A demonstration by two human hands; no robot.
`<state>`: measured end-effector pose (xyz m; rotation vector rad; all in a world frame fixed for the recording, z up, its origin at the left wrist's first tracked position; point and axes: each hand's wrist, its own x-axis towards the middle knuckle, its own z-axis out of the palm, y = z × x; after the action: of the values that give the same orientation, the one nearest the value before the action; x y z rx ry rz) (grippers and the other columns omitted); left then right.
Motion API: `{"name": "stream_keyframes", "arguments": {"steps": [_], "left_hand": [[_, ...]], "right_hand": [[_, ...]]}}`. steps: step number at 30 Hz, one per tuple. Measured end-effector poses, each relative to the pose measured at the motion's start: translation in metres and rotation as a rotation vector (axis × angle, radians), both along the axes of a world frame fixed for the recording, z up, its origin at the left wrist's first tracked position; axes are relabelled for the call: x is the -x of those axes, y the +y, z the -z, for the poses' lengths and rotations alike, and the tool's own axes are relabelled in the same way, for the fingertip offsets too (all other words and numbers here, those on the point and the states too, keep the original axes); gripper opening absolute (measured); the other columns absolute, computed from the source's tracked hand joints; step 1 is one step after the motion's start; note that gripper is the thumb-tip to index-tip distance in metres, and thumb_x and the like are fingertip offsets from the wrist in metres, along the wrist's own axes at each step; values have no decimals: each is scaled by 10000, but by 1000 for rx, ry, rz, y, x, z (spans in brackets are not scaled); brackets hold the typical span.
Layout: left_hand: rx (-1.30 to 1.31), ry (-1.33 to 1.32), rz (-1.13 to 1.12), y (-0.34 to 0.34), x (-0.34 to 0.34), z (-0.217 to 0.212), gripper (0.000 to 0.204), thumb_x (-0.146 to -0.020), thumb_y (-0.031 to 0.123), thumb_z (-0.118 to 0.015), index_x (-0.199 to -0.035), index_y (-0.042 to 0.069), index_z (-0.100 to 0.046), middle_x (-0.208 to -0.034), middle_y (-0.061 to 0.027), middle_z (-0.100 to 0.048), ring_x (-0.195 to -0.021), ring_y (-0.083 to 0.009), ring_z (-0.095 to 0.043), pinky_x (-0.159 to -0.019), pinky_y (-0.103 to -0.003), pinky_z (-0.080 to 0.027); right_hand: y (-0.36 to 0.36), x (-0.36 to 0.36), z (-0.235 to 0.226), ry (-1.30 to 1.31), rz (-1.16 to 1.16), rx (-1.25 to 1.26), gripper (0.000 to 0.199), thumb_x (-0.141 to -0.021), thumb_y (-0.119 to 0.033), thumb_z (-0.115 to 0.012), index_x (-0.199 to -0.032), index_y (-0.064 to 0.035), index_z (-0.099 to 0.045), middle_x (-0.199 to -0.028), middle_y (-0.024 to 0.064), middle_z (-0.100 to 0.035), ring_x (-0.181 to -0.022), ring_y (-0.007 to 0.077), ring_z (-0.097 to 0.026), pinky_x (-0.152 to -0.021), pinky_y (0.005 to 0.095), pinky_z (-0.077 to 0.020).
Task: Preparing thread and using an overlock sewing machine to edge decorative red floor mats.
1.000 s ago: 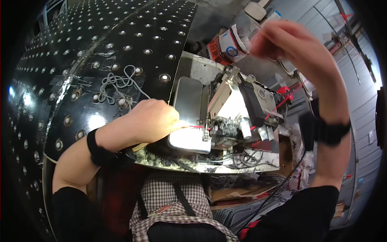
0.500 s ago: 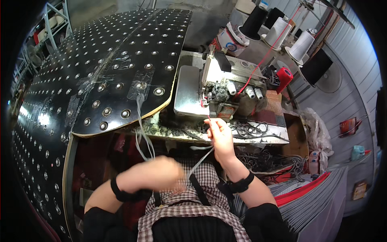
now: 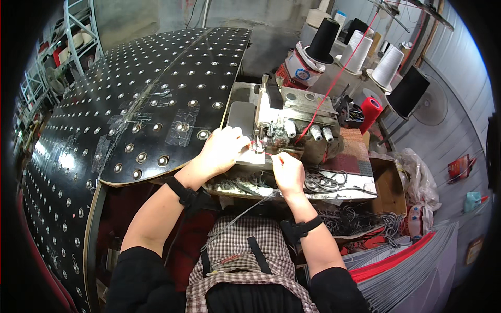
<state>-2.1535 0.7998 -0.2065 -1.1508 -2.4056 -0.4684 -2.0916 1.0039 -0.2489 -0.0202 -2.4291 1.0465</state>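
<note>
Fingers (image 3: 278, 159) of the right hand (image 3: 290, 176) pinch a red thread (image 3: 267, 154) at the front of a sewing machine (image 3: 309, 107), the left hand (image 3: 223, 149) arching palm-down at the machine's left, its hold hidden, both arms (image 3: 151, 221) stretched forward beside a studded black tabletop (image 3: 210, 87) before a grey wall (image 3: 151, 20).
</note>
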Motion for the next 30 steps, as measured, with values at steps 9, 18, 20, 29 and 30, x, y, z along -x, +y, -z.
{"name": "stream_keyframes", "arguments": {"steps": [9,18,20,29,30], "left_hand": [[29,182,-119,-5,5,-4,138,-825,143,-586,-923,88,-666,-792,-65,-550,-740,-251,-572,-667,-364,-478],[-100,96,-466,-135,-80,-45,313,-807,13,-580,-1118,36,-610,-1029,-134,-591,-872,-277,-593,-780,-377,-479],[-410,-82,-569,-167,-123,-42,297,-821,-12,-572,-1114,23,-604,-987,-120,-587,-817,-239,-587,-760,-329,-470],[-245,-1094,-68,-83,-294,94,274,-787,261,-694,-939,33,-689,-878,-147,-662,-805,-263,-650,-710,-350,-513],[-169,-1184,27,-74,-303,114,281,-794,288,-674,-941,49,-689,-883,-155,-666,-807,-287,-653,-705,-364,-514]], "right_hand": [[15,0,18,-3,61,-49,177,-844,-267,-603,-783,-106,-645,-708,129,-638,-677,348,-625,-594,406,-495],[289,-105,-85,-404,1236,-922,179,-854,-180,-585,-958,-68,-678,-1094,149,-630,-985,340,-619,-817,456,-500],[266,-110,-105,258,1187,-1112,241,-861,-188,-580,-1047,-44,-631,-1193,166,-562,-1053,311,-576,-881,408,-458],[-90,-161,-5,-849,-1443,-642,276,-847,-228,-521,-910,3,-658,-839,216,-647,-780,372,-627,-719,436,-498],[-106,-182,8,-997,-1495,-718,278,-842,-223,-517,-922,-1,-664,-866,212,-657,-789,367,-635,-740,446,-496]]}}
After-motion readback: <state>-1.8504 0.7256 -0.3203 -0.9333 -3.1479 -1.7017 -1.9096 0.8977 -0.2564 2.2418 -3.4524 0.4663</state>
